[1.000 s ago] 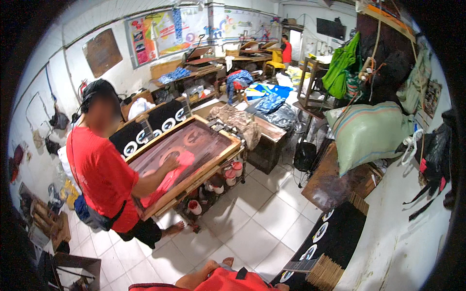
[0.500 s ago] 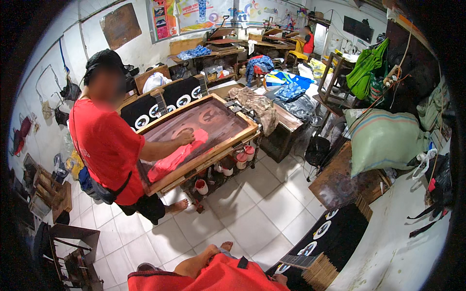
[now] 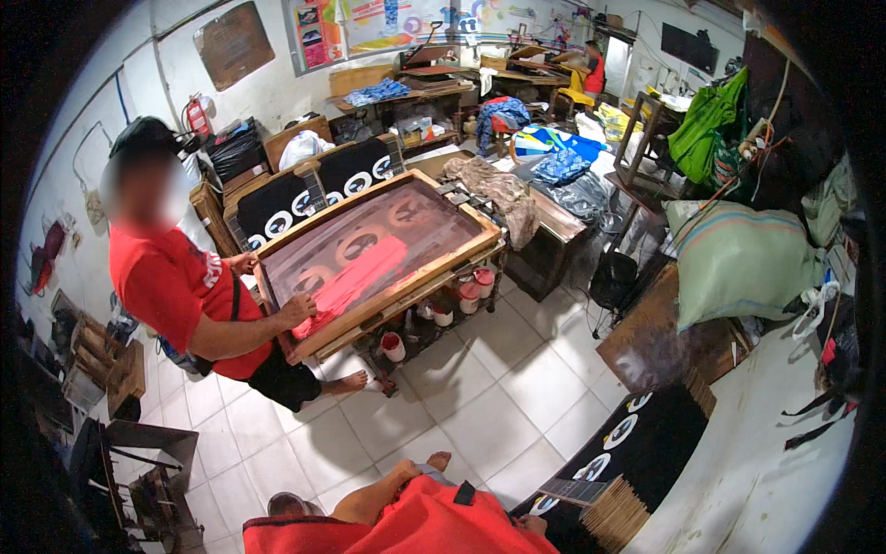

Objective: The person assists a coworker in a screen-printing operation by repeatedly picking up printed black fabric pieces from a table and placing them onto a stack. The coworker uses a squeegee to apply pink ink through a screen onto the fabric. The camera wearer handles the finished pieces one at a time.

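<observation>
My red shirt [image 3: 406,522] fills the lower edge. My left hand [image 3: 402,473] rests low in front of me, close to my bare foot [image 3: 439,459]; its fingers are too small to read. Only part of my right hand [image 3: 532,523] shows beside the shirt, its fingers mostly hidden. It is nearest a black printed panel [image 3: 620,462] with white round designs and a stack of brown boards [image 3: 614,517]. Ahead on the left, a person in red stands at a wood-framed printing screen [image 3: 369,242], one hand [image 3: 297,309] by the red ink [image 3: 355,282] on its mesh.
Open ink pots [image 3: 393,346] stand under the screen. More black printed panels [image 3: 318,189] lean behind it. A pale green sack [image 3: 743,263] bulges at the right, above a brown board [image 3: 660,319]. White floor tiles [image 3: 480,415] lie between me and the screen. Another person sits far back.
The other person's hand has come back from the middle of the screen to its near left end, and their body has leaned back. My view has shifted slightly; my hands look the same.
</observation>
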Demonstrator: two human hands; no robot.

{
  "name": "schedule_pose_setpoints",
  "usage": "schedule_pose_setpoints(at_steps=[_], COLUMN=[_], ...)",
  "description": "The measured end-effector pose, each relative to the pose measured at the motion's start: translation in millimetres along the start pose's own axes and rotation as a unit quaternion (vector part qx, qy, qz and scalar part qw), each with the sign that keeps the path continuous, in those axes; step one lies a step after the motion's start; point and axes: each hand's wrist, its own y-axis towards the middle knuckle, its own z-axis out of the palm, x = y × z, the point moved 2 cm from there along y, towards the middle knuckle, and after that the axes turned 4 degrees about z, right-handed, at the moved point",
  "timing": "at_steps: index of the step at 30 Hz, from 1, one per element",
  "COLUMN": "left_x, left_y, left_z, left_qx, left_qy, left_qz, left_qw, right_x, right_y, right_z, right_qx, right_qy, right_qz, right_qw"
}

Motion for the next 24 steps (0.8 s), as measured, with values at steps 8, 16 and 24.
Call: schedule_pose_setpoints(at_steps=[8,16,24], left_x=[33,47,62], left_y=[37,11,-9], left_z=[24,-12,-53], left_qx=[0.092,0.022,0.114], left_qy=[0.241,0.056,0.039], left_qz=[0.171,0.190,-0.022], left_qw=[0.951,0.980,0.992], right_x=[14,19,31], right_y=[4,13,70], right_z=[-7,5,15], right_qx=[0.091,0.112,0.112], right_qy=[-0.140,-0.151,-0.222], right_qz=[0.096,0.073,0.011], right_qw=[0.981,0.979,0.968])
